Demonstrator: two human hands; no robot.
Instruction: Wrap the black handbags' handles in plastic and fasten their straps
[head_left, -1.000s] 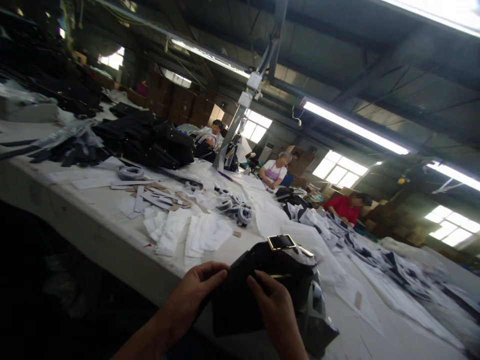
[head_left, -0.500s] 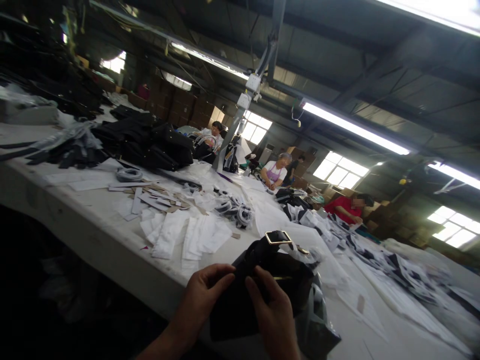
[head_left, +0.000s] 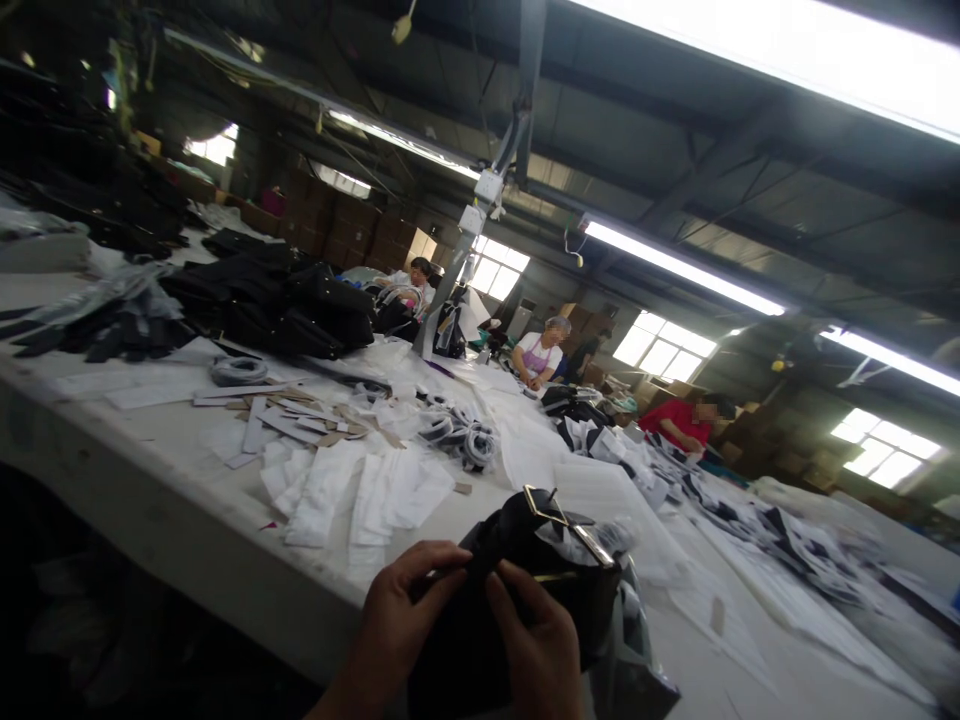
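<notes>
Working on black bag [head_left: 454, 660] at near edge of white table [head_left: 180, 450], just right of white strips [head_left: 326, 500]. Pinching black strap [head_left: 514, 520] below gold buckle [head_left: 549, 517] with left hand [head_left: 397, 615], thumb close to fingers; pinching narrowly alongside with right hand [head_left: 536, 640]. Too dark to tell exact contact.

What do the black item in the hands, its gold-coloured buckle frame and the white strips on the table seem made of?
Black item: probably leather or imitation leather, smooth, with a dull sheen up top; shadow hides the grain.
Buckle frame: apparently polished metal, given its bright glints, though plated plastic is possible.
White strips: perhaps thin foam or nonwoven cloth, matte, from their soft, rumpled look.
</notes>
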